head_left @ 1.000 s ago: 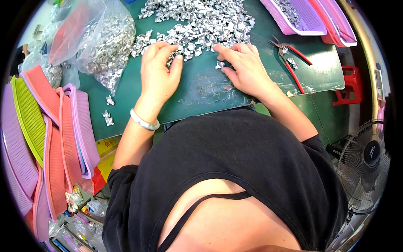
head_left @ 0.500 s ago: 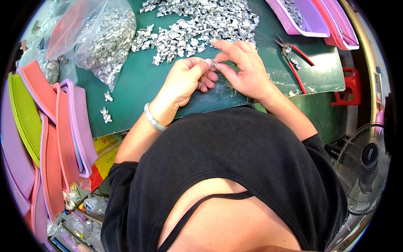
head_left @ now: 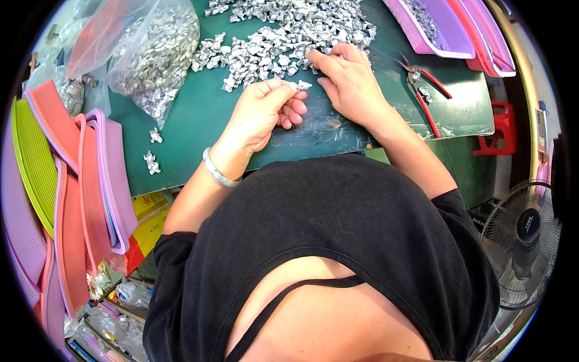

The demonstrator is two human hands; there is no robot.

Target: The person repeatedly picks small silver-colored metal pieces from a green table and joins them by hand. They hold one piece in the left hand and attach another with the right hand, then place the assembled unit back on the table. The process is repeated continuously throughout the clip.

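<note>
Between the thumb and fingers of my left hand (head_left: 270, 107) is a small silvery metal casting (head_left: 303, 85), its tip sticking out to the right. My right hand (head_left: 351, 84) is at the near edge of a heap of similar castings (head_left: 265, 51). Its fingers are spread, and the index fingertip reaches the heap or hovers just over it; I cannot tell which. No piece shows in that hand. Both hands are above the green table (head_left: 241, 175). Two loose castings (head_left: 152, 163) lie by the table's left edge.
A clear plastic bag (head_left: 158, 60) full of castings stands at the left, beside stacked plastic baskets (head_left: 90, 193). Red-handled pliers (head_left: 425, 99) lie on the right. Beyond them is a purple basket (head_left: 446, 48) holding small pieces. A fan (head_left: 523, 241) and a red stool (head_left: 499, 133) are further right.
My right hand has let go of the casting and moved up and right to the heap. My left hand keeps the piece and has shifted slightly left.
</note>
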